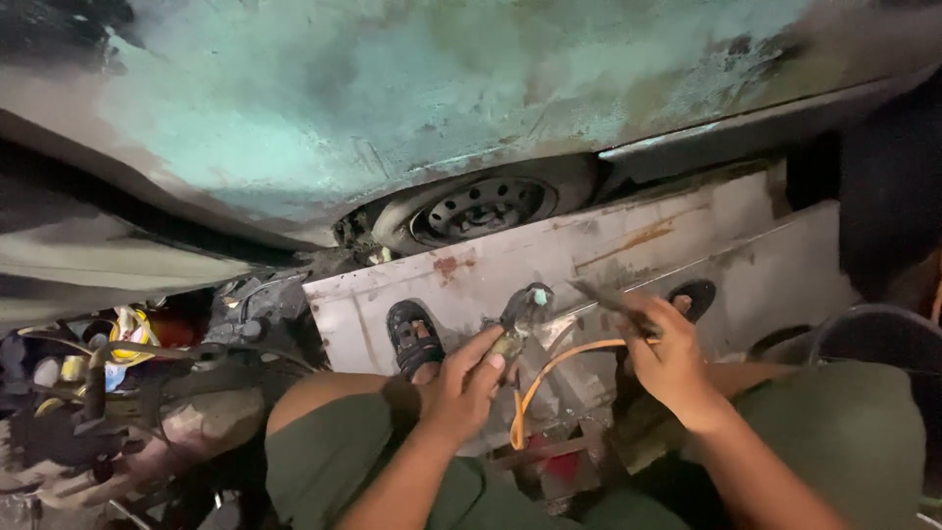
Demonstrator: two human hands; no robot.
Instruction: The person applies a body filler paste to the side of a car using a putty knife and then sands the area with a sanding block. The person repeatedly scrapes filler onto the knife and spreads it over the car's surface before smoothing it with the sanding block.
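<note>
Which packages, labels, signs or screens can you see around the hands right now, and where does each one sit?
No clear package, label, sign or screen shows.
Nearest candidate: yellow and white items in the clutter at far left, too dim and blurred to tell what they are.
Left hand holds a small dark part; no label visible on it.
Right hand holds a thin dark tool by an orange cable; both unmarked.

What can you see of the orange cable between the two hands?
The thin orange cable looks like smooth plastic-sheathed wire. It runs from beside the right hand in a curve leftward, then bends down past the left hand, ending in a narrow loop low between the knees. The left hand pinches a small dark fitting just above its bend; whether the cable joins that fitting cannot be told. It looks slack and unbroken.
</note>
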